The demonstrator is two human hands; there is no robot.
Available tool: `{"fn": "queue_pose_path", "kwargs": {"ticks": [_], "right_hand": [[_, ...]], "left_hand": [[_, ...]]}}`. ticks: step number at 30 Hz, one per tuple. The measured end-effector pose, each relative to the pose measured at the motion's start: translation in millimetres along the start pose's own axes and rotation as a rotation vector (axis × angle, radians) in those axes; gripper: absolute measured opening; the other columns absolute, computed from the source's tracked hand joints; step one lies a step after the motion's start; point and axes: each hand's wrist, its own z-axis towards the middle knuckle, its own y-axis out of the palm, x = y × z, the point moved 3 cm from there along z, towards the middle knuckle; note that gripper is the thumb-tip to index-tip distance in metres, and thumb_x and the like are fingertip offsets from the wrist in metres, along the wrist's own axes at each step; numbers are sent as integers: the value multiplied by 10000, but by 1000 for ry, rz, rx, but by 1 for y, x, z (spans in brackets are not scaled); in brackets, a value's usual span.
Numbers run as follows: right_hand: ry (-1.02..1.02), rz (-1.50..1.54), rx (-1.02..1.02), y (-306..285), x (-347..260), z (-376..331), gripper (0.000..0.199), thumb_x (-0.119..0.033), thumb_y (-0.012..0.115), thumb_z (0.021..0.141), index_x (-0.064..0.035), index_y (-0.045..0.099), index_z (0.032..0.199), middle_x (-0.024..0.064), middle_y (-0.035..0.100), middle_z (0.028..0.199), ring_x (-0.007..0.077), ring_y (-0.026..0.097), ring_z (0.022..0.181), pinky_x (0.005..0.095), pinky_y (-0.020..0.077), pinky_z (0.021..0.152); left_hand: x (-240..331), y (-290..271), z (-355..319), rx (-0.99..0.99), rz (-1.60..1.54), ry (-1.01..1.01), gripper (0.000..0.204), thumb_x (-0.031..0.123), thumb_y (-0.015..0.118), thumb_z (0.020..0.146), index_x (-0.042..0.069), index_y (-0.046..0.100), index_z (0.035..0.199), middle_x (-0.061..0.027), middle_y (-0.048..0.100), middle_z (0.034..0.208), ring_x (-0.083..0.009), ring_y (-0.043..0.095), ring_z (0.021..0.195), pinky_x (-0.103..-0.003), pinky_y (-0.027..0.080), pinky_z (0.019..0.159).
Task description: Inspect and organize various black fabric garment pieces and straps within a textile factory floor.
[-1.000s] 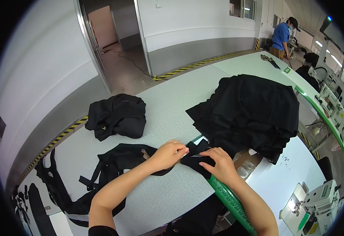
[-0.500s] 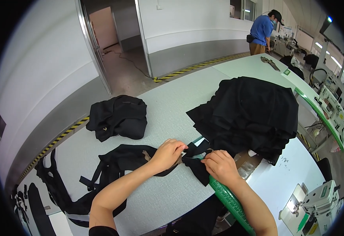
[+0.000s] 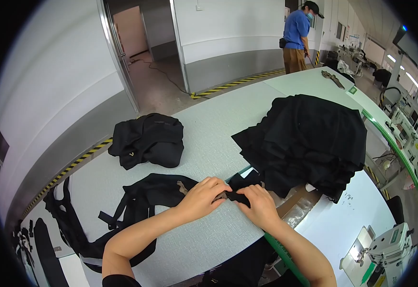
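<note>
My left hand [image 3: 200, 200] is closed, pinching a brown strip [image 3: 223, 195] at the end of a black fabric piece. Close beside it, my right hand [image 3: 259, 205] grips a small black fabric piece [image 3: 238, 197], fingers and thumb pressed together on it. The two hands almost meet above the table, and they partly hide where the pieces join. From under my left hand a long black strapped fabric piece [image 3: 149, 188] stretches left, a second bit of brown strip [image 3: 182, 187] showing on it.
A tall stack of black fabric panels [image 3: 314, 129] stands right of my hands. A folded black bundle [image 3: 151, 141] lies at the far left. A clear-and-brown package [image 3: 299, 210] sits under the stack's near edge. At lower right is a white sewing machine [image 3: 388, 248]. Beyond the table stands a person [image 3: 296, 36].
My right hand has moved up and left, close to my left hand. The black piece it holds is now bunched between them. The person beyond the table appears farther left and more upright.
</note>
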Motion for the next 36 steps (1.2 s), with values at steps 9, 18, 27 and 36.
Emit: {"fn": "queue_pose_path", "kwargs": {"ticks": [9, 18, 27, 36], "right_hand": [[-371, -363, 99, -26, 16, 3, 237, -128, 651, 713, -68, 635, 941, 38, 588, 910, 202, 581, 865, 342, 443, 802], [-212, -95, 154, -22, -16, 7, 238, -121, 730, 728, -72, 653, 948, 50, 611, 981, 236, 596, 874, 338, 464, 757], [277, 554, 144, 13, 14, 21, 58, -42, 578, 900, 9, 586, 926, 56, 630, 891, 111, 609, 845, 257, 492, 696], [554, 1468, 319, 23, 33, 18, 118, -44, 566, 908, -60, 524, 1017, -9, 557, 777, 74, 506, 667, 217, 425, 638]], "left_hand": [[-3, 16, 16, 23, -209, -111, 413, 69, 708, 779, 57, 512, 1142, -119, 507, 1088, -297, 527, 1034, -372, 453, 885], [-6, 20, 17, 138, -168, -147, 509, 92, 739, 744, 28, 462, 1165, -148, 445, 1153, -317, 530, 1051, -362, 473, 885], [-7, 21, 16, 214, -205, -194, 495, 112, 725, 769, 18, 455, 1173, -154, 472, 1124, -324, 539, 1038, -374, 471, 874], [-7, 26, 23, 184, -258, -282, 530, 154, 741, 773, 41, 441, 1195, -155, 470, 1133, -312, 550, 1009, -360, 483, 844]]}}
